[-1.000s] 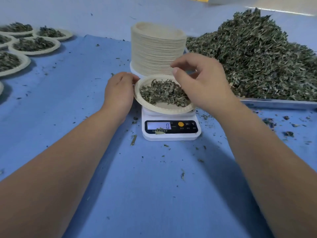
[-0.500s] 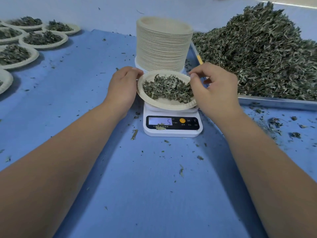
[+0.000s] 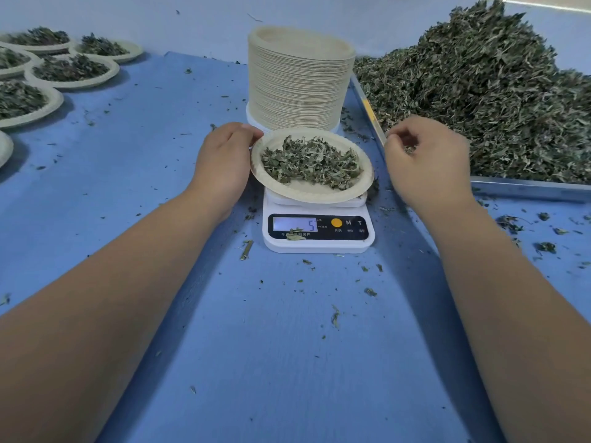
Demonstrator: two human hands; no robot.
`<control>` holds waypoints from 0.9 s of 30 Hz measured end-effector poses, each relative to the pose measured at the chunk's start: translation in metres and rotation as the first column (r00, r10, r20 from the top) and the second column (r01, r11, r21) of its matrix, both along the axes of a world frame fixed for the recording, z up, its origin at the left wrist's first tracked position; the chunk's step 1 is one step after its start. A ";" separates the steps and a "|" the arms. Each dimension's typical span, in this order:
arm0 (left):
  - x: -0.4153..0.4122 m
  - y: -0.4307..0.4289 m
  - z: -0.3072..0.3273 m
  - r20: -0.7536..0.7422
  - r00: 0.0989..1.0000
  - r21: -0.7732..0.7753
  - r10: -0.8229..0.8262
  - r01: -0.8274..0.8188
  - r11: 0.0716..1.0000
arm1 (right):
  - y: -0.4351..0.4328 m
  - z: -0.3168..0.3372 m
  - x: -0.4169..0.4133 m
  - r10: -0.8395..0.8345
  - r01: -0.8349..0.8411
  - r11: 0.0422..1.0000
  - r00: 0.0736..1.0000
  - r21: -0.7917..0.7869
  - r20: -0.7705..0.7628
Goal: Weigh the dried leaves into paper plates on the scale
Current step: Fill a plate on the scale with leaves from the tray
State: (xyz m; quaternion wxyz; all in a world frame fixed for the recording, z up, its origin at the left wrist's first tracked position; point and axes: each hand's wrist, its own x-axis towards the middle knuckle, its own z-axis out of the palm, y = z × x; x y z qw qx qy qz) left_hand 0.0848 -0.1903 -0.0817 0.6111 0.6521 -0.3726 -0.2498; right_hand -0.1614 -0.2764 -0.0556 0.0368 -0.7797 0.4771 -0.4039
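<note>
blue cloth (image 3: 287, 362) covers the whole bench i am looking down at. biggest of all is the heap of dried leaves (image 3: 479, 91), piled high in a metal tray (image 3: 527, 188) along the far right edge of the bench. next comes a tall stack of empty plates (image 3: 297, 78) near the middle of the far edge, and a bunch of filled plates (image 3: 73, 81) at the far left corner. just in front of the stack sits the white scale (image 3: 318, 244), with one paper plate (image 3: 307, 193) on top and a small bed of leaves inside it. the screen shows a 5.

my left hand (image 3: 220, 164) is at the left rim of that plate. the thumb lies on the rim and the other fingers are tucked out of sight, so it looks like a light pinch. my right hand (image 3: 428, 161) hangs over the near left corner of the tray, apart from the plate. its fingers curl in around what looks like a few bits of leaf, but i cannot be sure.

i think this plate is being weighed right now and may be about done. next i would drop the bits on the heap, lift the plate off flat so nothing spills, and set it by the full ones. one leaf crumb (image 3: 295, 237) lies on the scale's front.
</note>
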 end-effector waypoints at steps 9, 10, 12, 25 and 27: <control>-0.001 0.000 0.002 -0.043 0.999 -0.002 0.027 -0.027 1.000 | -0.013 -0.008 -0.015 -0.138 0.279 0.940 0.835 0.195 -0.532; -0.001 0.000 0.002 -0.047 0.999 -0.005 0.028 -0.028 1.000 | -0.014 -0.009 -0.015 -0.127 0.266 0.944 0.839 0.194 -0.530; -0.001 0.000 0.001 -0.047 0.999 -0.008 0.027 -0.028 1.000 | -0.016 -0.009 -0.016 -0.107 0.227 0.957 0.856 0.182 -0.506; 0.001 -0.002 -0.001 -0.037 0.999 -0.011 0.029 -0.029 1.000 | -0.028 -0.014 -0.015 -0.181 0.191 0.982 0.920 -0.005 -0.347; 0.001 -0.002 -0.001 -0.039 0.999 -0.018 0.030 -0.030 0.999 | -0.031 -0.015 -0.015 -0.203 0.215 0.976 0.905 -0.008 -0.373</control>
